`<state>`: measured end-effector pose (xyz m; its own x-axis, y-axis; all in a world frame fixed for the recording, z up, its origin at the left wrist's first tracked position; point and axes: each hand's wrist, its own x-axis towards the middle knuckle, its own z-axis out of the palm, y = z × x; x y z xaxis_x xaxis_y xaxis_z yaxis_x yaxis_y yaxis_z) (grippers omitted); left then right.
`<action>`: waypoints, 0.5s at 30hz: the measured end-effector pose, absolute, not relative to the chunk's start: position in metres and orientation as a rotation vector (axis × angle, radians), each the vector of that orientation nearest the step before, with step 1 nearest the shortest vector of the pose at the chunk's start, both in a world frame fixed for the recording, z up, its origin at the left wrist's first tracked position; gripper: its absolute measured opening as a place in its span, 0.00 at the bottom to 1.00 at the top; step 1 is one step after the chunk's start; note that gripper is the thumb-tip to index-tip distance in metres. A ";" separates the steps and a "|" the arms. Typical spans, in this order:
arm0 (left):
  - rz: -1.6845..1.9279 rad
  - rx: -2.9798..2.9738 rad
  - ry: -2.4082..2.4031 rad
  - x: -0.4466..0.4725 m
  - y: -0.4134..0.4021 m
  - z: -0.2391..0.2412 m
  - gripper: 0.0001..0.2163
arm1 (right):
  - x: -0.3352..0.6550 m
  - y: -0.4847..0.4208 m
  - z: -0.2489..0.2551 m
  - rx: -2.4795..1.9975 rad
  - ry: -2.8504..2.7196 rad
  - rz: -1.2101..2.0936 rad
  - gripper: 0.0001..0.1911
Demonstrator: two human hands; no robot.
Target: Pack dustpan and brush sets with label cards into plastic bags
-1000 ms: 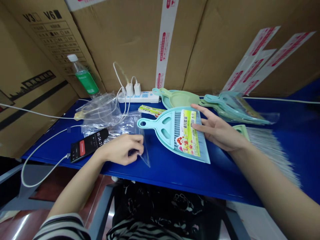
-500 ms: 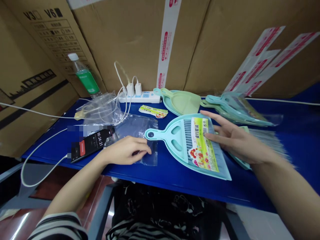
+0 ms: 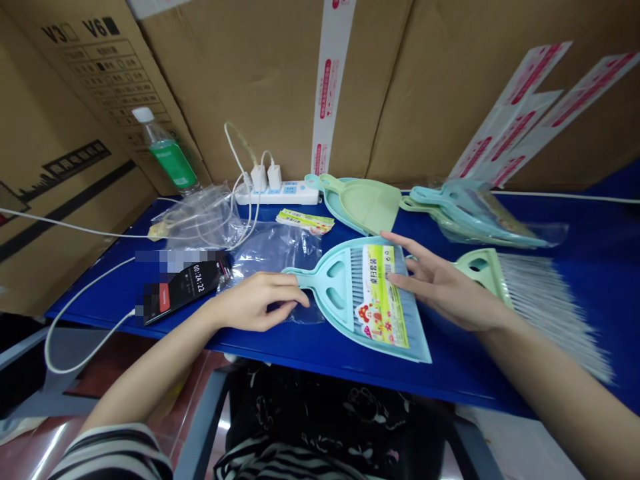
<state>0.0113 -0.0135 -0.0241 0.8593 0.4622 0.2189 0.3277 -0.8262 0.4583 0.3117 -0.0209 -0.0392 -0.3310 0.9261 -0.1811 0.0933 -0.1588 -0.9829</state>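
A light blue dustpan (image 3: pixel 345 293) with a brush and a yellow-green label card (image 3: pixel 380 297) in it lies on the blue table (image 3: pixel 325 347). My right hand (image 3: pixel 445 290) grips its right side, fingers spread over the bristles and label. My left hand (image 3: pixel 255 300) pinches the near edge of a clear plastic bag (image 3: pixel 280 250) that lies flat on the table. The dustpan's handle tip rests at the bag's edge, right by my left fingertips.
A phone (image 3: pixel 183 288) showing a timer lies left of the bag, on a white cable. A green brush (image 3: pixel 530 293) lies to the right. Behind are a green dustpan (image 3: pixel 370 203), bagged dustpans (image 3: pixel 475 213), a loose label (image 3: pixel 304 221), a power strip (image 3: pixel 277 193), a bottle (image 3: pixel 167 160) and cardboard boxes.
My right hand has slid the dustpan left, bringing its handle up to the bag edge. My left hand stays on the bag, now touching the handle tip.
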 end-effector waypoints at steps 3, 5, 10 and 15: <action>0.426 2.593 0.492 0.015 -0.015 -0.024 0.12 | 0.308 -0.021 -0.043 -1.179 -1.385 1.563 0.49; 0.404 2.558 0.448 0.017 -0.016 -0.024 0.12 | 0.306 -0.020 -0.045 -1.168 -1.378 1.549 0.49; 0.405 2.548 0.455 0.019 -0.016 -0.023 0.13 | 0.307 -0.019 -0.043 -1.157 -1.434 1.476 0.46; 0.367 2.561 0.450 0.019 -0.017 -0.021 0.12 | 0.311 -0.019 -0.040 -1.176 -1.394 1.406 0.46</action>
